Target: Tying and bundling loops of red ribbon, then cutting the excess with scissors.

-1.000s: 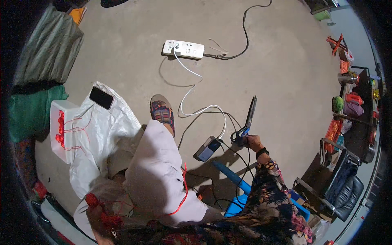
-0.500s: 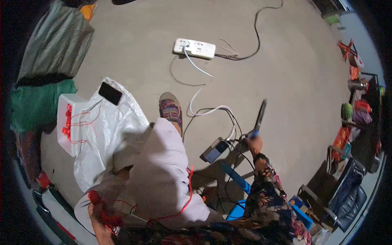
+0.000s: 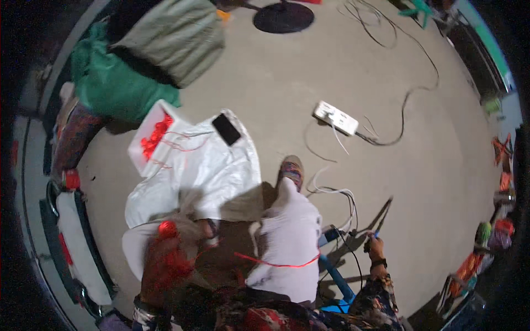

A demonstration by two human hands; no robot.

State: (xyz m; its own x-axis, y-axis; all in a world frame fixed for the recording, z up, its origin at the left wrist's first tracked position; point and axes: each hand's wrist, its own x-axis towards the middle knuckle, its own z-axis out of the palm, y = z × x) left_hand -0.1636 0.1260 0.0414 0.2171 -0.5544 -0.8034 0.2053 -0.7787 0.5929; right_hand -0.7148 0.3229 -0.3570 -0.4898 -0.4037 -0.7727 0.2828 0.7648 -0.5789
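A white plastic sheet (image 3: 204, 171) lies spread on the grey concrete floor (image 3: 342, 66), and at its upper left corner sits a small white box (image 3: 144, 148) holding a heap of red pieces (image 3: 154, 138), with thin red wires (image 3: 185, 144) trailing out of it across the sheet. A black phone (image 3: 226, 129) lies flat on the sheet near its top edge, tilted with its long side running from upper left to lower right. Beyond the sheet, a green bag (image 3: 118, 91) and a grey-green sack (image 3: 174, 36) rest against each other at the top left. The right hand (image 3: 374, 245) is closed around the handle of a long, thin dark tool (image 3: 382, 216) that looks like a soldering iron; its long axis slants up and to the right, the tip pointing away from the person and held just above the floor, right of the knee. The left hand (image 3: 165, 259) is blurred and bunched around a bundle of red wire (image 3: 168, 229) at the lower left, over the near edge of the sheet; the grip looks closed, though I cannot tell the fingers apart. One red strand (image 3: 276, 262) runs across the pale trouser leg (image 3: 290, 243). A white power strip (image 3: 335, 117) lies well beyond the foot, with a black cable (image 3: 408, 99) curving away from it and white cables (image 3: 331, 190) looping back toward the knee. Packets in red, orange and green line the right rim, too small to make out.
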